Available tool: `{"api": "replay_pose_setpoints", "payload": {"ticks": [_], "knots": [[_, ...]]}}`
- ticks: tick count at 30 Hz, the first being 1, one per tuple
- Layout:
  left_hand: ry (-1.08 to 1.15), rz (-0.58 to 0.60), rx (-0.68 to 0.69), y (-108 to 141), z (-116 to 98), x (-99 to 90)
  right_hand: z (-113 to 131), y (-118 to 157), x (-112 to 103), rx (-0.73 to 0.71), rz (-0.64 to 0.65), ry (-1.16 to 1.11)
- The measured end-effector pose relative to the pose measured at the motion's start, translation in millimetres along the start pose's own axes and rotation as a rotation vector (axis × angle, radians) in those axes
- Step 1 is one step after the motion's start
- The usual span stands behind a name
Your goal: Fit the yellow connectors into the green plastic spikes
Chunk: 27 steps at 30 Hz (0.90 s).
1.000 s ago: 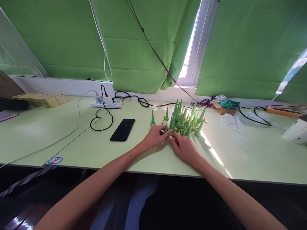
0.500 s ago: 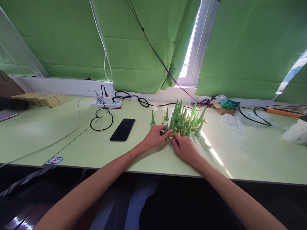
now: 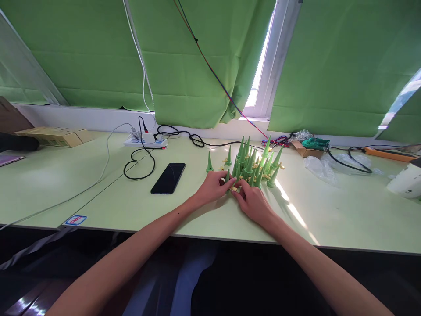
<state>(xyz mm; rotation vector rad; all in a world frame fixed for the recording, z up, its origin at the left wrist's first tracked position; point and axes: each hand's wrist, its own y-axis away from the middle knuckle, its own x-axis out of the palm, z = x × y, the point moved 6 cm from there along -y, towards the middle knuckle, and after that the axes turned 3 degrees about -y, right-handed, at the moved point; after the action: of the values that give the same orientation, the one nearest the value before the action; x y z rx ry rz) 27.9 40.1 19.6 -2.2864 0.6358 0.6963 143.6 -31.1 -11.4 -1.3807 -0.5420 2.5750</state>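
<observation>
Many green cones stand close together in a cluster (image 3: 249, 163) on the pale green table, with small yellow pieces among them. At the cluster's near left side, my left hand (image 3: 213, 186) is closed on a green cone (image 3: 227, 175), which stands up between thumb and fingers. Touching the cluster's near edge, my right hand (image 3: 251, 199) pinches a small yellow piece (image 3: 234, 189) beside my left fingertips. Two more cones stand apart, one green cone (image 3: 209, 163) behind my left hand and another (image 3: 228, 157) farther back.
Left of my hands lies a black phone (image 3: 168, 178). Behind it are a power strip (image 3: 145, 141) and looped black cables. Clear plastic wrap (image 3: 320, 169) and a small cardboard box (image 3: 307, 150) lie at the right. A white object (image 3: 407, 179) stands at the far right.
My right fingers have shifted slightly, and the yellow piece at their tips shows more. My left hand has stayed in place.
</observation>
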Motion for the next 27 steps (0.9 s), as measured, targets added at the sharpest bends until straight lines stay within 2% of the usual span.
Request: {"api": "replay_pose_setpoints", "payload": {"ticks": [13, 21, 27], "knots": [[0.008, 0.014, 0.006, 0.5, -0.3, 1.2, -0.7, -0.7, 1.8, -0.009, 0.029, 0.156], [0.006, 0.0, 0.0, -0.4, 0.6, -0.1, 0.1, 0.0, -0.5, 0.017, 0.01, 0.023], [-0.009, 0.008, 0.003, -0.1, 0.5, 0.9, -1.7, -0.9, 0.6, -0.008, 0.006, 0.007]]}}
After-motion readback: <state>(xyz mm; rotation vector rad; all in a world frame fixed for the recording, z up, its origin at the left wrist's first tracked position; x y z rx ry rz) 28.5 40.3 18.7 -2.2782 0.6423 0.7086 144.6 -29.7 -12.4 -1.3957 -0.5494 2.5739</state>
